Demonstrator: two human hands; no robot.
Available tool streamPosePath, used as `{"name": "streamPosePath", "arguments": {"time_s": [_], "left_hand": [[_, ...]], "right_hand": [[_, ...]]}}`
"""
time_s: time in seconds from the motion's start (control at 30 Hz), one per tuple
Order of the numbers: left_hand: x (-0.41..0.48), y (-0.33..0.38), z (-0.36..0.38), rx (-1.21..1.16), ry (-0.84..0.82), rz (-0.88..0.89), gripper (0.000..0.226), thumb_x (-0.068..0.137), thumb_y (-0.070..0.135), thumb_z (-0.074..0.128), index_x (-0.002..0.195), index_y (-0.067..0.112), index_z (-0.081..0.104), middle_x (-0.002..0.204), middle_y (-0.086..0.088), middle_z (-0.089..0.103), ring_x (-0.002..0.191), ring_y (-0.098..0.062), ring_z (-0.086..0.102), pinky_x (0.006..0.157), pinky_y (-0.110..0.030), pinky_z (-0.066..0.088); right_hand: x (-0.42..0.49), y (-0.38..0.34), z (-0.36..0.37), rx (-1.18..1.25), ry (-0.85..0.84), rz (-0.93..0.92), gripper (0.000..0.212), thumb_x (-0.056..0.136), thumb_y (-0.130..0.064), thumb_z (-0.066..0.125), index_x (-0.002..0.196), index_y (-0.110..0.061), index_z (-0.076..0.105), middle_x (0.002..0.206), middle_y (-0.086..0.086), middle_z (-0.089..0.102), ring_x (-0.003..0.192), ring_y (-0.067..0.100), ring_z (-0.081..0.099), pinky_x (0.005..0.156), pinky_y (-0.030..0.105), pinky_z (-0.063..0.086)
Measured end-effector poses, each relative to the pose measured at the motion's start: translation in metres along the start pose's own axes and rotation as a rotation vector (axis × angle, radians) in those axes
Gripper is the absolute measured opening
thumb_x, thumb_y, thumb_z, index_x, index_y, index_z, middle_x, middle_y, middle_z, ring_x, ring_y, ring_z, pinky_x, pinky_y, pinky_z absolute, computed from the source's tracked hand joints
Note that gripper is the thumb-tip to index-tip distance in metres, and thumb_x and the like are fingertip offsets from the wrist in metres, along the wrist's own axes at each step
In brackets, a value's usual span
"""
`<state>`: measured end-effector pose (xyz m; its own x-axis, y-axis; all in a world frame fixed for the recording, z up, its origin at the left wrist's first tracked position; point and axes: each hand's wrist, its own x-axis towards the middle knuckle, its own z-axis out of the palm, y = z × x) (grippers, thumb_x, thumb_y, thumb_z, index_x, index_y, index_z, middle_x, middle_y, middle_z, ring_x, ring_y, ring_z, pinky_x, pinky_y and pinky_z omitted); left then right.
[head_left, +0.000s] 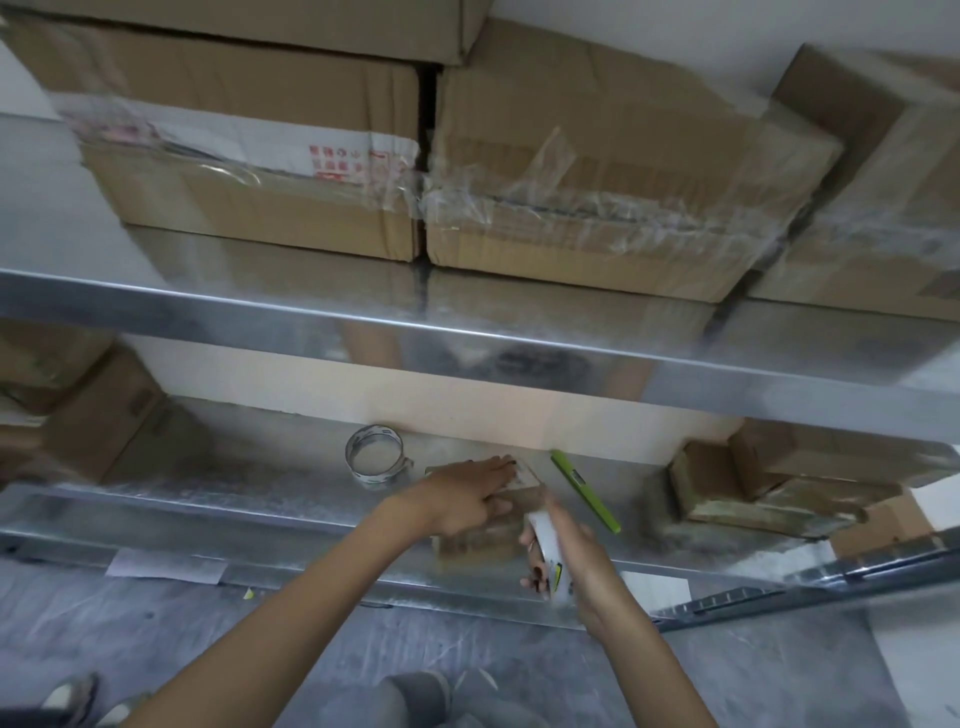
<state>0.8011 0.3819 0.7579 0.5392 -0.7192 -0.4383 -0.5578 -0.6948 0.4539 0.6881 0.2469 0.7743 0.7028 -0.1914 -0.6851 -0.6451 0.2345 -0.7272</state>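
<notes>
From my seat I see a galvanized steel rack, its lower shelf (260, 483) dull and speckled, above a scuffed grey floor (156, 634). The upper shelf (363, 317) carries big corrugated cartons (597, 156) bound in wrinkled clear film. One has a white label (337, 163) with red characters too blurred for me to read.

On the lower shelf a small brown parcel (498, 525) sits near the front edge. My left hand (467, 499) lies flat on it, fingers straight and pressing down. My right hand (576, 561) is curled round a white tape roll (548, 551) with a yellow-green mark, held just at the parcel's right end.

Behind the parcel stands a clear tape ring (375, 456), and a slim green cutter (584, 491) lies to the right. Further right are small taped boxes (753, 488). Two paper slips (166, 565) are stuck on the shelf's front rail, their writing illegible.
</notes>
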Motion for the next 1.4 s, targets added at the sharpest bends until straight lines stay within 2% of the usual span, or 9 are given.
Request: {"name": "streamPosePath", "arguments": {"time_s": [0.07, 0.17, 0.23, 0.3, 0.47, 0.7, 1.13, 1.3, 1.4], "left_hand": [[0.001, 0.002, -0.001, 0.058, 0.099, -0.067, 0.05, 0.102, 0.037, 0.037, 0.149, 0.023, 0.03, 0.153, -0.002, 0.036, 0.133, -0.026, 0.042, 0.099, -0.031, 0.034], [0.006, 0.007, 0.007, 0.195, 0.332, -0.148, 0.035, 0.099, 0.032, 0.037, 0.124, 0.017, 0.055, 0.119, -0.006, 0.063, 0.104, -0.03, 0.06, 0.085, -0.036, 0.04], [0.01, 0.011, 0.023, 0.271, 0.55, -0.135, 0.031, 0.087, 0.031, 0.042, 0.096, 0.012, 0.065, 0.088, -0.005, 0.065, 0.076, -0.029, 0.062, 0.068, -0.036, 0.043], [0.014, 0.009, 0.038, 0.341, 0.67, -0.141, 0.027, 0.076, 0.033, 0.045, 0.08, 0.013, 0.062, 0.073, -0.003, 0.06, 0.062, -0.026, 0.055, 0.059, -0.033, 0.039], [0.023, -0.001, 0.032, 0.363, 0.705, -0.214, 0.026, 0.08, 0.03, 0.037, 0.085, 0.014, 0.057, 0.079, -0.004, 0.056, 0.068, -0.027, 0.05, 0.062, -0.035, 0.034], [0.029, -0.005, 0.034, 0.391, 0.703, -0.193, 0.03, 0.085, 0.031, 0.033, 0.086, 0.014, 0.058, 0.08, -0.005, 0.058, 0.068, -0.027, 0.051, 0.062, -0.036, 0.038], [0.035, -0.011, 0.034, 0.378, 0.762, -0.144, 0.03, 0.089, 0.03, 0.033, 0.082, 0.014, 0.058, 0.075, -0.002, 0.058, 0.065, -0.024, 0.05, 0.061, -0.034, 0.036], [0.035, -0.015, 0.015, 0.312, 0.557, -0.154, 0.041, 0.1, 0.038, 0.02, 0.103, 0.016, 0.055, 0.101, -0.001, 0.062, 0.091, -0.024, 0.055, 0.08, -0.038, 0.033], [0.04, -0.005, 0.003, 0.227, 0.388, -0.283, 0.066, 0.093, 0.067, 0.019, 0.111, 0.015, 0.055, 0.113, -0.004, 0.06, 0.106, -0.027, 0.052, 0.098, -0.047, 0.028]], "right_hand": [[-0.007, -0.006, 0.001, 0.014, -0.012, -0.11, 0.053, 0.1, -0.034, 0.04, 0.06, -0.005, 0.06, 0.041, 0.009, 0.045, 0.04, 0.022, 0.043, 0.064, 0.037, 0.049], [-0.011, -0.016, 0.009, 0.011, -0.025, -0.176, 0.049, 0.101, -0.026, 0.038, 0.063, -0.006, 0.062, 0.043, 0.008, 0.049, 0.042, 0.022, 0.047, 0.065, 0.038, 0.046], [-0.011, -0.023, 0.014, -0.029, -0.03, -0.182, 0.049, 0.102, -0.026, 0.036, 0.066, -0.005, 0.061, 0.043, 0.008, 0.05, 0.044, 0.023, 0.048, 0.056, 0.03, 0.044], [-0.011, -0.025, 0.018, -0.043, -0.031, -0.186, 0.049, 0.102, -0.025, 0.034, 0.066, -0.004, 0.06, 0.043, 0.007, 0.049, 0.044, 0.023, 0.046, 0.052, 0.027, 0.042], [-0.013, -0.011, 0.014, 0.011, 0.019, -0.113, 0.049, 0.103, -0.03, 0.033, 0.067, -0.004, 0.055, 0.042, 0.006, 0.044, 0.036, 0.016, 0.042, 0.049, 0.027, 0.045], [-0.004, -0.001, 0.009, -0.125, 0.126, -0.074, 0.051, 0.102, -0.034, 0.035, 0.064, -0.004, 0.052, 0.039, 0.004, 0.039, 0.033, 0.015, 0.034, 0.038, 0.022, 0.042], [0.024, 0.026, 0.008, -0.315, 0.235, -0.023, 0.054, 0.102, -0.029, 0.039, 0.057, -0.003, 0.054, 0.041, 0.007, 0.046, 0.033, 0.018, 0.041, 0.037, 0.023, 0.038], [0.03, 0.016, 0.01, -0.327, 0.212, 0.004, 0.053, 0.102, -0.03, 0.037, 0.06, -0.003, 0.054, 0.046, 0.008, 0.047, 0.035, 0.018, 0.041, 0.035, 0.02, 0.037], [0.031, 0.012, 0.01, -0.288, 0.164, 0.007, 0.052, 0.102, -0.03, 0.037, 0.061, -0.003, 0.053, 0.042, 0.005, 0.045, 0.032, 0.015, 0.037, 0.035, 0.021, 0.039]]}}
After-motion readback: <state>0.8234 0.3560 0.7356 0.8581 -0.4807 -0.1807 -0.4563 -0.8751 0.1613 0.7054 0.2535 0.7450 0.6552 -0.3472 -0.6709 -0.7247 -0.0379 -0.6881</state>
